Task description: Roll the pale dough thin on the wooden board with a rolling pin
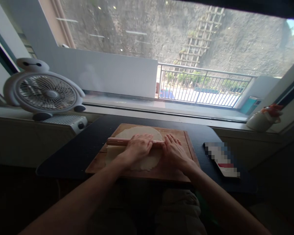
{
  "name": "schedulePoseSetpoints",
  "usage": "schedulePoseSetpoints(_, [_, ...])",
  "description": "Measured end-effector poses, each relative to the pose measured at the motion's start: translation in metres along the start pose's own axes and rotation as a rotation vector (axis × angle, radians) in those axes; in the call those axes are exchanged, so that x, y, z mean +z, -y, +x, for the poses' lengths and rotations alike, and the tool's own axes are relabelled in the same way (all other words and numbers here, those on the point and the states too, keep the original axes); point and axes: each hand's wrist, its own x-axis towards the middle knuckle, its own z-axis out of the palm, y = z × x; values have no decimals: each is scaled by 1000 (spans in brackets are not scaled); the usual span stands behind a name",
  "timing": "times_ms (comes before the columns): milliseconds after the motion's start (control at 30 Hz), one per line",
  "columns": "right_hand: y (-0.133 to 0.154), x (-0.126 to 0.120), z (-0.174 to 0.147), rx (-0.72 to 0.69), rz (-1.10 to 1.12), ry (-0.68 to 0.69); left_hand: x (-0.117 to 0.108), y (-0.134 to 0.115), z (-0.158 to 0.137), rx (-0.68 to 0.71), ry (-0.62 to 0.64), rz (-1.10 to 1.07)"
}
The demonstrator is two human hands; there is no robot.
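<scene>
The grip of the left hand is laid palm down over a smooth, reddish-brown cylindrical rolling pin, and that of the right hand is set toward the pin's right end; whether the fingers are curled beneath it cannot be told. The two hands are spaced apart, presumably so that pressure is shared along the pin. One pin is counted, laid crosswise over one thin, pale, roughly rounded sheet of dough, parts of which are seen beyond and before it. The dough is carried by one brown rectangular wooden board, placed at the near side of the black worktop, seemingly for easy reach. To the right, apart from the board, one flat oblong object is blurred past recognition. Behind, one white figure-shaped fan is stood at left, and one white jug at right.
</scene>
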Motion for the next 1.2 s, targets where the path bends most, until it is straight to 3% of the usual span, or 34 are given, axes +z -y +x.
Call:
schedulePoseSetpoints(67, [-1,1,32,60,8,20,-2,4,28,-68,39,34])
schedulePoseSetpoints(133, [-1,2,43,75,10,28,-2,5,39,-98,63,45])
schedulePoseSetpoints(233, [-3,7,15,25,2,6,4,0,16,-49,-16,23])
schedulePoseSetpoints(400, [-4,6,-46,-193,-62,-78,13,-7,-38,87,-150,-18])
schedulePoseSetpoints(500, [-3,-7,-41,-191,-80,-73,6,-3,-40,135,-170,-12])
schedulePoseSetpoints(633, [-13,-25,-27,-143,-67,-73,-1,6,-37,73,-251,12])
schedulePoseSetpoints(767, [-30,-27,-39,48,-85,-107,15,10,-46,28,-85,11])
schedulePoseSetpoints(867, [-24,-25,-47,119,-166,-76,26,9,-50,1,22,-1])
schedulePoseSetpoints(1067, [26,-25,-38,102,-171,17,24,6,-48,-9,58,-29])
schedulePoseSetpoints(1200, [33,-28,-33,128,-171,97,22,6,-50,-11,38,-49])
